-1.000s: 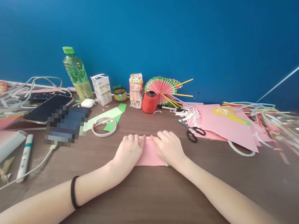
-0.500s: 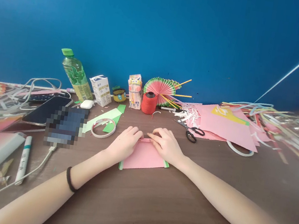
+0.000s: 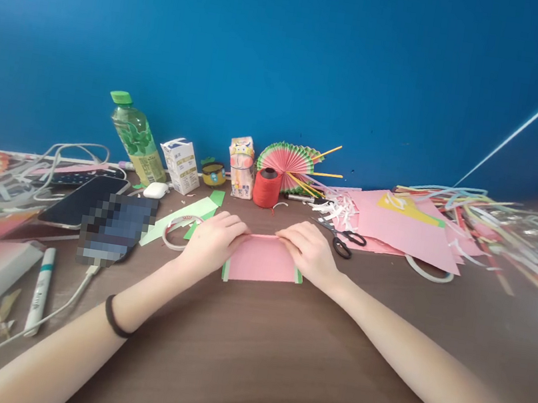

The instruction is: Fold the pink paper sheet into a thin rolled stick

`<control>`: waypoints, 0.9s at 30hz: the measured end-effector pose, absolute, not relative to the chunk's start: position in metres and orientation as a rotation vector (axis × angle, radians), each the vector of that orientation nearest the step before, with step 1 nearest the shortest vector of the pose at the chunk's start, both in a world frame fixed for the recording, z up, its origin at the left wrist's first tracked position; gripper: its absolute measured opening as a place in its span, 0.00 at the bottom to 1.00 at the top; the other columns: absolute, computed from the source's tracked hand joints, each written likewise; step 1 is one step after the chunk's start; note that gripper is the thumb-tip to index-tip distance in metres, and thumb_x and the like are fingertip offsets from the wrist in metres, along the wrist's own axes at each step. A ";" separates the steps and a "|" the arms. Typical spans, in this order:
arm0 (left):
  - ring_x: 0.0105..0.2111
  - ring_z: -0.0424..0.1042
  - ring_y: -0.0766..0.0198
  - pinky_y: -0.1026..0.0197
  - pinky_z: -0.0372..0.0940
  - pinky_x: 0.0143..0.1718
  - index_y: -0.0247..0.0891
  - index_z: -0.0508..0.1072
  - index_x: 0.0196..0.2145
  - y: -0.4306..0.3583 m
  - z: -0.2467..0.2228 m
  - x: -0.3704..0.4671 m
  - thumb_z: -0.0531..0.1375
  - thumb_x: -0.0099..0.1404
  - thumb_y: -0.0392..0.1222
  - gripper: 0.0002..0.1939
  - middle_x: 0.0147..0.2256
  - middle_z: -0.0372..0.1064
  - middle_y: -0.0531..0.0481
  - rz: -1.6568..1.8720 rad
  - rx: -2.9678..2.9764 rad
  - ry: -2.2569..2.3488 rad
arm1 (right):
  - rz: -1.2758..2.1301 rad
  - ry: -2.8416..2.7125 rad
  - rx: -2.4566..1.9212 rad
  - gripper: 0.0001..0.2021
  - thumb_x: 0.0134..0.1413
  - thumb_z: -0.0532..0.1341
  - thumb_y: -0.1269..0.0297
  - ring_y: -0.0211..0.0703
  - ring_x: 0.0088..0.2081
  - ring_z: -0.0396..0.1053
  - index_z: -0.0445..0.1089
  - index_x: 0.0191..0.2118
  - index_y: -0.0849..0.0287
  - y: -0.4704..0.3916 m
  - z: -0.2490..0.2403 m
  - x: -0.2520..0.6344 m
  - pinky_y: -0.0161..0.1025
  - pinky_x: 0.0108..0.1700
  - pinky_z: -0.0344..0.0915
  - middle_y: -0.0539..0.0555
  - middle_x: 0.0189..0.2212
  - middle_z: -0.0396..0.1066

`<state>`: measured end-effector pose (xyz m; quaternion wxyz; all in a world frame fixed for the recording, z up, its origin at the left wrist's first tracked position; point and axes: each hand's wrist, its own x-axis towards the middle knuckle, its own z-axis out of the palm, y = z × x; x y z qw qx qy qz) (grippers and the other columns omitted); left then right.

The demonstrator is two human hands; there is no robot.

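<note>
A pink sheet of paper (image 3: 262, 262) with green strips along its left and right edges lies in the middle of the brown table. A narrow fold runs along its far edge. My left hand (image 3: 215, 241) pinches the far left corner, fingers curled and thumb inward. At the far right corner, my right hand (image 3: 309, 251) grips the same edge in a like way. The fingertips of both hands are partly hidden by the hands themselves. Just behind my left hand lies a roll of tape (image 3: 174, 233), partly covered by it.
Black-handled scissors (image 3: 342, 246) lie beyond my right hand, beside pink sheets (image 3: 397, 224) and white paper scraps. A red thread spool (image 3: 267, 189), a pleated fan (image 3: 286, 158), cartons and a green-capped bottle (image 3: 136, 141) line the blue wall. Phones, a cable and a marker (image 3: 40, 292) are left.
My hands have moved apart along the paper's far edge, from near its middle to its two corners. The paper has shifted slightly away from me, and my left hand now partly covers the tape.
</note>
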<state>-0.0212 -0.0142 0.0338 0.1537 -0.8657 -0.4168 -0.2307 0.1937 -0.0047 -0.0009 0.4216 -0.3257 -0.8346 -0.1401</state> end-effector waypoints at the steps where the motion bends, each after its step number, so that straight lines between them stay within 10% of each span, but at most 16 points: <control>1: 0.31 0.63 0.65 0.63 0.58 0.32 0.37 0.70 0.31 -0.015 0.035 -0.022 0.48 0.64 0.40 0.12 0.30 0.68 0.50 -0.715 -2.396 -1.088 | -0.419 -2.055 -0.776 0.09 0.59 0.51 0.68 0.39 0.35 0.61 0.68 0.35 0.61 -0.005 0.002 0.195 0.37 0.39 0.56 0.54 0.32 0.69; 9: 0.29 0.63 0.66 0.63 0.55 0.30 0.37 0.68 0.31 -0.014 0.036 -0.027 0.51 0.62 0.36 0.07 0.28 0.68 0.52 -0.705 -2.202 -0.683 | -0.627 -2.032 -0.597 0.07 0.54 0.55 0.74 0.41 0.36 0.62 0.68 0.37 0.59 -0.004 0.007 0.203 0.39 0.38 0.56 0.53 0.32 0.69; 20: 0.32 0.66 0.68 0.67 0.57 0.35 0.38 0.71 0.27 -0.003 0.034 -0.031 0.52 0.59 0.43 0.11 0.32 0.68 0.54 -0.536 -3.060 -1.617 | 0.548 -2.152 -0.877 0.03 0.50 0.59 0.70 0.35 0.30 0.65 0.70 0.29 0.60 0.008 -0.004 0.200 0.33 0.35 0.60 0.50 0.28 0.68; 27: 0.30 0.66 0.67 0.67 0.57 0.33 0.38 0.71 0.29 0.005 0.030 -0.035 0.53 0.55 0.44 0.10 0.30 0.69 0.55 -0.404 -3.191 -1.774 | 0.617 -2.181 -0.979 0.03 0.47 0.61 0.69 0.39 0.32 0.62 0.71 0.26 0.60 0.008 -0.003 0.202 0.36 0.36 0.58 0.50 0.26 0.69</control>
